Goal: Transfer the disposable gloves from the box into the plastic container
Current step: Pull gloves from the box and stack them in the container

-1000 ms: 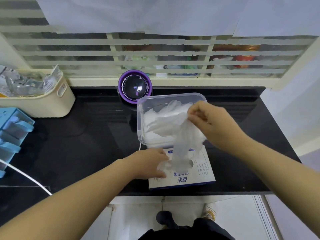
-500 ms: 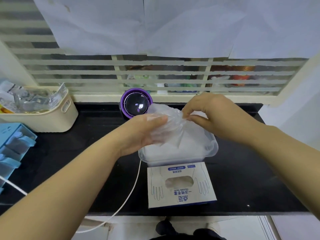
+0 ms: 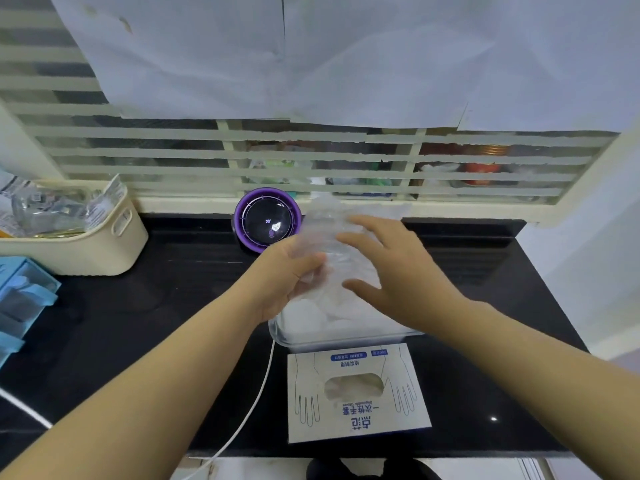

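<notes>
The left hand pinches a thin clear plastic glove above the clear plastic container — inside lies a white heap of gloves. The right hand is spread over the held glove, fingers straight, gripping nothing. The white cardboard glove box sits just in front of the container on the black counter.

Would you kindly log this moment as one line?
left hand: grips glove | right hand: open, by glove | container: part full | box: not empty

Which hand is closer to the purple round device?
Left. The left hand grips the clear glove just in front of the purple round device; the right hand hovers farther to its right, over the plastic container.
</notes>
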Demonstrator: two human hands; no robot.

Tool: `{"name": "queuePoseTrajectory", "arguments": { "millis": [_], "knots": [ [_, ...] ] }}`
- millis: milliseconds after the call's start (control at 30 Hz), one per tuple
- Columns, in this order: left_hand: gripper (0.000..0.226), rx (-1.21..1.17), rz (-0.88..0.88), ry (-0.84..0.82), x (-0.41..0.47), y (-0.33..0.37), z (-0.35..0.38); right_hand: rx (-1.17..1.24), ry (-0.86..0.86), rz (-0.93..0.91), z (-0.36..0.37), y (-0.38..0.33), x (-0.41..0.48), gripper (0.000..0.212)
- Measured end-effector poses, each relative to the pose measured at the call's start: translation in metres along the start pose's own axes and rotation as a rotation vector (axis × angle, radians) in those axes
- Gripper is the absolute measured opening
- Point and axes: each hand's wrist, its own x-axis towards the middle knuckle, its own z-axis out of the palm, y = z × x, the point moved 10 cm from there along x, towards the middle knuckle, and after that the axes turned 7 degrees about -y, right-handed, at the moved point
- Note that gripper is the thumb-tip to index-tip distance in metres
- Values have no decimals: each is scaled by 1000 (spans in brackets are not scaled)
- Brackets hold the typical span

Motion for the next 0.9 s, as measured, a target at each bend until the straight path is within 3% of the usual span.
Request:
{"name": "queuePoseTrajectory", "arguments": {
  "millis": [100,233,300,367,433,667,767,833,900],
  "knots": [
    [28,-3,-38,5,5,-11,-1,84,-34,118,16,22,11,83],
    [30,13,-41,-75,11,-5,7,492,-137,260,21,44,33,112],
    [30,91,-23,-139,12,7,12,558,-240,266,18,50,43,95],
    [31,135,-7,-191,11,18,15,525,-342,189,10,47,50,41],
    [33,119,-6,-210,11,23,14,569,-366,163,-2,48,50,15],
    [34,66,-13,-178,15,21,9,748,-287,317,-12,90,35,24],
    [28,68,16,-92,17,25,2,850,-49,476,-34,124,21,28],
    [28,90,38,-77,18,31,0,1099,68,554,-37,142,10,24],
    [29,83,50,-70,18,39,0,1270,-116,496,-21,133,12,15]
  ]
}}
